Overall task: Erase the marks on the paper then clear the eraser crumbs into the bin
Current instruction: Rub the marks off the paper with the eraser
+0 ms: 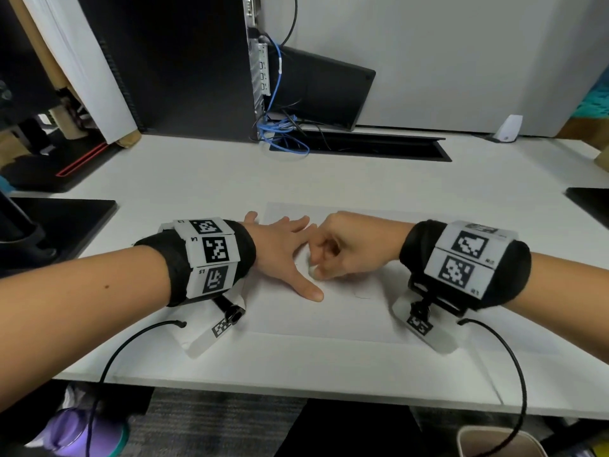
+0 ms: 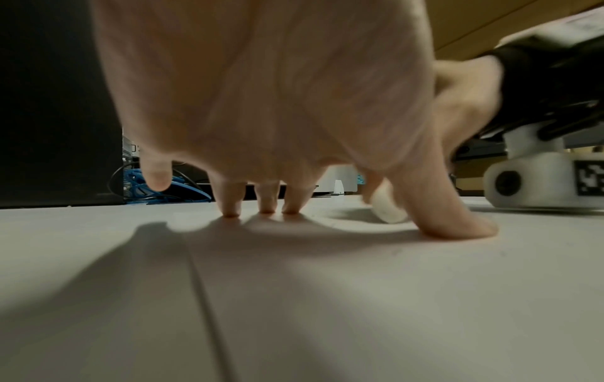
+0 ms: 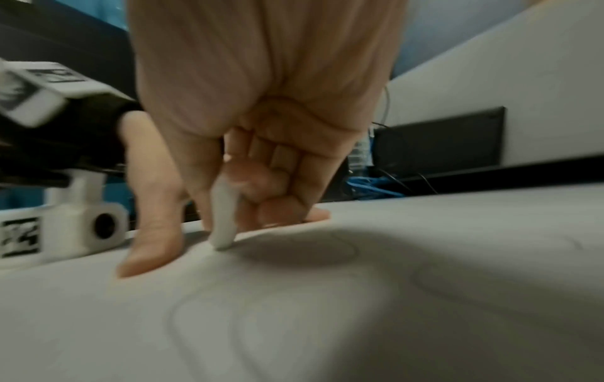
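Mid-erase. Paper (image 1: 329, 318) lies flat on desk (image 1: 329, 367). Left hand (image 1: 280, 252) spread, fingers straight, pressing the sheet to pin it. Right hand (image 1: 346, 249) curled round white eraser (image 3: 224, 217), tip touching paper just beside left thumb. Faint pencil marks (image 3: 202, 318) still visible w/ curved outlines nearer the right wrist cam, so erasing isn't done. Crumbs too small to tell. Bin (image 1: 494, 443) under desk edge at right, prob unused yet.

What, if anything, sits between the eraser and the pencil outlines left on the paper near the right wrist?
Nothing visible does. The right hand pinches the eraser, tip on the paper. The faint pencil outlines lie on bare sheet nearer the wrist. The left hand presses the paper off to the side.
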